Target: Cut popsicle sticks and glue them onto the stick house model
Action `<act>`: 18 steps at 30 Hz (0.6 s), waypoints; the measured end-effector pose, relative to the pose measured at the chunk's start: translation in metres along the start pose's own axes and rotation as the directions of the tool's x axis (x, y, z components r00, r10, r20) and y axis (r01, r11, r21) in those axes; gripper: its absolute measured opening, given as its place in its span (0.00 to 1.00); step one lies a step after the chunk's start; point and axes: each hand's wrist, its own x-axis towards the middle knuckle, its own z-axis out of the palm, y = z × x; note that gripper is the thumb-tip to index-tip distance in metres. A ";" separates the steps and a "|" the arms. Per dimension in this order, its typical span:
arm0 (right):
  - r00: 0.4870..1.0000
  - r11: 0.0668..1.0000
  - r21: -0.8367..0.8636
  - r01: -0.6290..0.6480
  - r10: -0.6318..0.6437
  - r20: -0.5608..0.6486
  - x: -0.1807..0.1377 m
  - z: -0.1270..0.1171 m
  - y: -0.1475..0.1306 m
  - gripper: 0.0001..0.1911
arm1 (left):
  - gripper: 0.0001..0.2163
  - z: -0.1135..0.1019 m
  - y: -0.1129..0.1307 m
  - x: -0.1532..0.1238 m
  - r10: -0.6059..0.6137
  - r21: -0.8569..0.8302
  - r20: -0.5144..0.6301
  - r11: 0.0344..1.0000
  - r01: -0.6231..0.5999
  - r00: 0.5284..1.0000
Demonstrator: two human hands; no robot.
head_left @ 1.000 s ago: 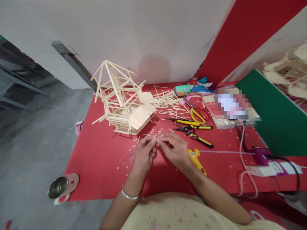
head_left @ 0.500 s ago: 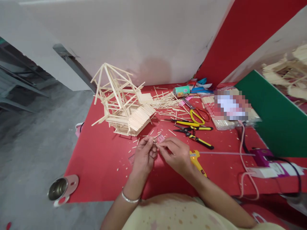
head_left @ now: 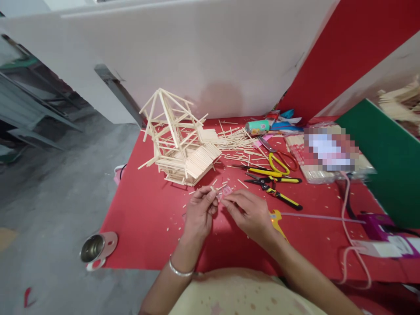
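Over the red table my left hand (head_left: 200,214) is closed in a pinch, with what looks like a short piece of wooden stick at its fingertips. My right hand (head_left: 251,212) is closed too, its thumb and forefinger meeting close to the left fingertips; what it pinches is too small to make out. Just beyond the fingers lies a small pink see-through piece (head_left: 227,190). Further back stands a pavilion-like model (head_left: 179,140) built of thin wooden sticks, apart from both hands. Partly behind my right wrist is a yellow glue gun (head_left: 277,223) with a glowing orange light.
Loose sticks (head_left: 234,142) lie beside the model. Cutting pliers (head_left: 275,192), yellow-handled tweezers (head_left: 262,170) and scissors (head_left: 278,162) rest to the right, near a green can (head_left: 257,127). A cord (head_left: 346,218) crosses the right side. A mug (head_left: 98,249) stands at the front left edge.
The camera view has swung left, so everything appears shifted to the right. Both hands stay together in nearly the same pinching pose; the model and tools have not moved on the table.
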 end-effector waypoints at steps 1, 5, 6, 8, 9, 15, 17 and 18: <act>1.000 1.000 0.007 0.010 -0.010 -0.005 0.001 0.001 -0.001 0.07 | 0.17 -0.001 0.001 0.000 0.003 -0.004 -0.001 1.000 -0.003 1.000; 0.998 0.998 0.008 0.057 -0.057 -0.027 0.006 0.004 -0.005 0.10 | 0.17 -0.003 0.004 -0.003 0.011 -0.021 -0.001 1.000 -0.011 1.000; 0.998 0.998 0.007 0.064 -0.064 -0.026 0.008 0.004 -0.006 0.10 | 0.17 -0.003 0.005 -0.003 0.012 -0.018 -0.004 1.000 -0.012 1.000; 0.997 0.997 0.007 0.072 -0.072 -0.018 0.010 0.003 -0.008 0.10 | 0.16 -0.003 0.007 -0.004 0.017 -0.007 -0.009 1.000 -0.017 1.000; 0.997 0.997 0.008 0.073 -0.073 -0.014 0.010 0.003 -0.008 0.10 | 0.16 -0.003 0.008 -0.004 0.021 -0.005 -0.011 1.000 -0.021 1.000; 0.998 0.998 -0.016 0.062 -0.061 0.030 0.004 0.003 -0.007 0.09 | 0.15 -0.003 0.007 -0.002 0.037 -0.010 -0.003 0.999 -0.037 0.999; 0.996 0.997 -0.052 0.050 -0.046 0.078 -0.001 0.001 -0.004 0.08 | 0.14 -0.004 0.005 -0.001 0.028 -0.010 0.010 1.000 -0.028 1.000; 0.995 0.996 -0.079 0.040 -0.032 0.099 -0.003 -0.001 -0.002 0.08 | 0.14 -0.004 0.003 -0.001 0.022 -0.010 0.015 1.000 -0.022 1.000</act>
